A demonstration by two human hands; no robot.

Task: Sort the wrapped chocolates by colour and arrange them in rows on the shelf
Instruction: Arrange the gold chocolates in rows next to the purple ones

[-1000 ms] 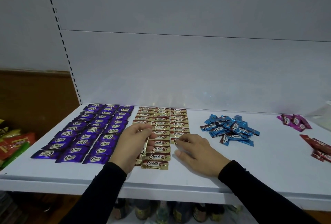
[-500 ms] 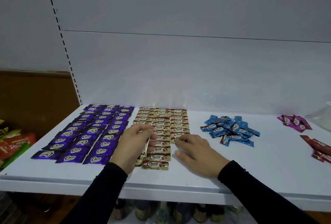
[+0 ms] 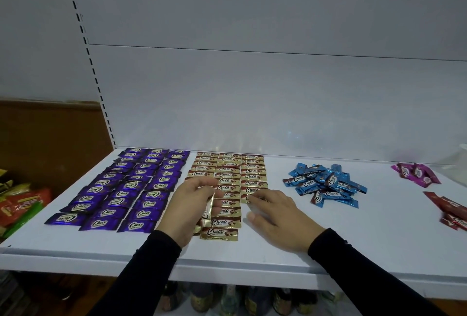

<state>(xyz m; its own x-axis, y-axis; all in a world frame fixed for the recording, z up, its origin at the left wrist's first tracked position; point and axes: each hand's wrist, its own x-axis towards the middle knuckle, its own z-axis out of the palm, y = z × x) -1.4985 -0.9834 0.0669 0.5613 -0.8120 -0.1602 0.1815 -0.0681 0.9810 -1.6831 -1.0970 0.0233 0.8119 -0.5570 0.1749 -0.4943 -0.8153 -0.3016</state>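
Purple chocolates (image 3: 131,187) lie in three rows on the left of the white shelf (image 3: 379,245). Gold chocolates (image 3: 228,171) form three rows beside them. My left hand (image 3: 187,204) grips a small stack of gold chocolates (image 3: 209,204) held on edge over the left gold row. My right hand (image 3: 275,211) rests on the shelf, its fingertips touching the front gold chocolate (image 3: 249,198) of the right row. Blue chocolates (image 3: 326,184) sit in a loose pile to the right.
Pink chocolates (image 3: 414,173) and red chocolates (image 3: 449,211) lie in small heaps at the far right. Snack packets (image 3: 20,204) sit on a lower level to the left. Bottles (image 3: 227,300) stand under the shelf's front edge.
Both hands have stayed almost still. My right fingertips have shifted slightly on the front gold chocolate of the right row.
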